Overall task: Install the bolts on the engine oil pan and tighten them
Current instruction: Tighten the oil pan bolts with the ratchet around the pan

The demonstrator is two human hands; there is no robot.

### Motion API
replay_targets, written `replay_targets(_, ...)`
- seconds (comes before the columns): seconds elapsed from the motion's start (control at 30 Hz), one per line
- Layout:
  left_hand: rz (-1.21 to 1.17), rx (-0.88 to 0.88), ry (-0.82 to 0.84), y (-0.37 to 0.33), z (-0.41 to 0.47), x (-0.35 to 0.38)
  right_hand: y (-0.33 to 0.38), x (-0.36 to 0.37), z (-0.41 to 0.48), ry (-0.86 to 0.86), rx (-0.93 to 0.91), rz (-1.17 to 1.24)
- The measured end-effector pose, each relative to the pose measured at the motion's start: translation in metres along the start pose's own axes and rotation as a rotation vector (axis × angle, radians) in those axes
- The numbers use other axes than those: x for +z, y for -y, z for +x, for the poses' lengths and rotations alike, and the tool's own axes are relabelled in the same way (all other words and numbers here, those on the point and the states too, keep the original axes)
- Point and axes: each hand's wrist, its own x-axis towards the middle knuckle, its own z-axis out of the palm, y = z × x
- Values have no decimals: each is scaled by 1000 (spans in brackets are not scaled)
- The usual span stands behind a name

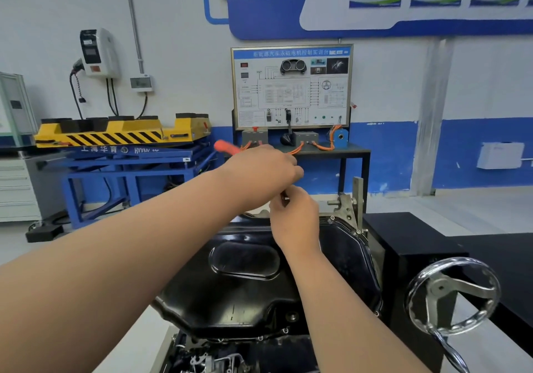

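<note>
Black oil pan (245, 289) | left hand (259, 170) fingers clamped round orange-handled tool (226, 146) above far edge | right hand (294, 219) fingers pinch the tool's lower end

A yellow lifting platform with black hazard stripes (115, 133) sits on a blue steel frame (129, 168) at left. Above it hangs a white wall charger box (99, 52) with a black coiled cable (75, 87). A framed white wiring-diagram board (291, 87) stands on a dark metal desk (354, 151), beside orange cables (326, 146) and a blue round motor housing (341, 136). A chrome handwheel (441, 289) sits at lower right.
</note>
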Motion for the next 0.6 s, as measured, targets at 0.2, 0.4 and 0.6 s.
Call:
replay_targets(0.2, -103, -205, 41, 1, 3, 4, -1, 2, 0, -54, 0, -19)
replay_targets(0.4, -217, -292, 3, -11, 14, 2, -2, 1, 1, -92, 72, 33)
replay_targets(0.6, -167, -110, -9, 9, 2, 8, -4, 3, 3, -53, 12, -23)
